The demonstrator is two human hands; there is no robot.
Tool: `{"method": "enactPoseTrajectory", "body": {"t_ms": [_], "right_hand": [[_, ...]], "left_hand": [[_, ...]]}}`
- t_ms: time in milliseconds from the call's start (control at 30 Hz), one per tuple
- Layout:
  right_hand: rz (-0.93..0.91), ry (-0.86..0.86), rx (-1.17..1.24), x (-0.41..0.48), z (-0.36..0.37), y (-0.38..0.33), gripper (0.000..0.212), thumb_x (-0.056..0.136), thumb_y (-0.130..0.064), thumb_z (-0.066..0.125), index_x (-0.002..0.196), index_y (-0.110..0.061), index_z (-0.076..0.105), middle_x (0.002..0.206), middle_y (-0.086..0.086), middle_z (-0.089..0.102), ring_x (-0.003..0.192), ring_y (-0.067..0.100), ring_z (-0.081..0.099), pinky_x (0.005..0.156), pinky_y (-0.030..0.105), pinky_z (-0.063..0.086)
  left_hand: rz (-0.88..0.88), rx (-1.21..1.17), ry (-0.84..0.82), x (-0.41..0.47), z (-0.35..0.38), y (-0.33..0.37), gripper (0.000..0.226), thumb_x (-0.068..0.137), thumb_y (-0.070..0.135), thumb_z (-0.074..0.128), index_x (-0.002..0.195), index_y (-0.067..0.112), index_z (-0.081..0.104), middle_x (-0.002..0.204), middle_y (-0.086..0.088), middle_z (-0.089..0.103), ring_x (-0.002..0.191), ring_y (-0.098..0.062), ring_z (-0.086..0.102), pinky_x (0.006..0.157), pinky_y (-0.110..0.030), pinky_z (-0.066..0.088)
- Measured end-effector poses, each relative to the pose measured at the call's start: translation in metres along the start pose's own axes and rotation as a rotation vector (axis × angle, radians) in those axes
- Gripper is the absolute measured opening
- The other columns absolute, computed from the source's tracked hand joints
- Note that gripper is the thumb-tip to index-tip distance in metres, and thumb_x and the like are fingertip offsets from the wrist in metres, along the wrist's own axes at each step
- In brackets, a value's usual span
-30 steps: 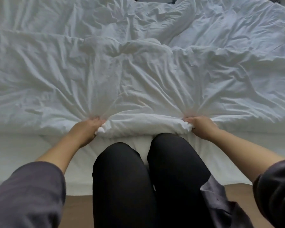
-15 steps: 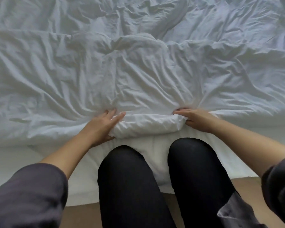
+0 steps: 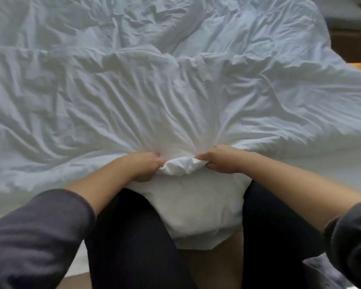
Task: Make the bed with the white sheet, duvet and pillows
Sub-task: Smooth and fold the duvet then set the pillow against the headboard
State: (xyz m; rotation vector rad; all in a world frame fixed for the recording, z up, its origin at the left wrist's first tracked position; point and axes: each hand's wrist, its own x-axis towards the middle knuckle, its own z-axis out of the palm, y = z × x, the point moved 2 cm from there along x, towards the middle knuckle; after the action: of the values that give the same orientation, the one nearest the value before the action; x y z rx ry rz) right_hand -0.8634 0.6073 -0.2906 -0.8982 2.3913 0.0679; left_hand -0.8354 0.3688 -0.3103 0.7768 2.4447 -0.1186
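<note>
left hand [image 3: 143,167], right hand [image 3: 221,160], both gripping bunched white duvet [image 3: 175,105] edge

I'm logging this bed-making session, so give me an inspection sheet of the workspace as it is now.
Surface: bed, almost wholly covered by white bedding.
Job's things: duvet, wrinkled, spread wide, near edge bunched and hanging between the person's legs; pillows not seen.
Clutter: nothing seen.
Grippers: left hand and right hand both grip the bunched edge, close together.
Cables: nothing seen.
Surroundings: brown floor below.
</note>
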Motion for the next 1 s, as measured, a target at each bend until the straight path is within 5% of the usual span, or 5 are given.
{"method": "enactPoseTrajectory", "body": {"t_ms": [200,433,600,767,1000], "right_hand": [[0.083,0.064,0.023,-0.032,0.002,0.095,0.08,0.08,-0.079,0.036,0.15,-0.041,0.028,0.161,-0.016,0.016,0.15,0.012,0.008,0.118,0.048,0.006],[0.286,0.045,0.112,-0.088,0.034,0.229,0.088,0.082,-0.073,0.051,0.152,-0.046,0.005,0.164,-0.011,-0.007,0.151,0.025,-0.006,0.114,0.066,0.003],[0.326,-0.157,0.05,-0.097,0.06,0.271,0.116,0.076,-0.049,0.072,0.15,-0.041,-0.018,0.159,0.003,-0.028,0.147,0.036,-0.018,0.108,0.075,0.001],[0.266,-0.28,0.135,-0.064,0.047,0.29,0.127,0.072,-0.037,0.079,0.15,-0.039,-0.021,0.157,0.003,-0.034,0.145,0.038,-0.023,0.105,0.076,-0.001],[0.212,-0.351,0.148,-0.058,0.046,0.304,0.127,0.072,-0.038,0.077,0.149,-0.039,-0.023,0.156,0.003,-0.036,0.145,0.037,-0.025,0.105,0.074,-0.004]], "left_hand": [[-0.167,0.029,0.039,0.048,-0.008,0.06,0.107,0.079,0.046,0.063,0.153,0.024,-0.01,0.158,-0.022,-0.008,0.147,-0.037,0.003,0.112,-0.054,0.025],[-0.122,-0.081,0.226,0.15,-0.06,0.163,0.104,0.08,0.035,0.068,0.152,0.027,-0.008,0.159,-0.014,0.001,0.143,-0.036,0.016,0.101,-0.053,0.04],[-0.282,-0.182,-0.051,0.209,-0.088,0.183,0.091,0.091,0.022,0.057,0.151,0.037,-0.01,0.159,-0.02,-0.008,0.144,-0.045,0.006,0.104,-0.068,0.029],[-0.35,-0.238,-0.292,0.234,-0.105,0.169,0.108,0.084,0.033,0.066,0.149,0.036,-0.02,0.157,-0.018,-0.023,0.145,-0.044,-0.008,0.107,-0.07,0.022],[-0.412,-0.172,-0.298,0.235,-0.111,0.185,0.127,0.073,0.046,0.076,0.15,0.027,-0.023,0.155,-0.024,-0.02,0.144,-0.048,-0.007,0.104,-0.072,0.021]]}}
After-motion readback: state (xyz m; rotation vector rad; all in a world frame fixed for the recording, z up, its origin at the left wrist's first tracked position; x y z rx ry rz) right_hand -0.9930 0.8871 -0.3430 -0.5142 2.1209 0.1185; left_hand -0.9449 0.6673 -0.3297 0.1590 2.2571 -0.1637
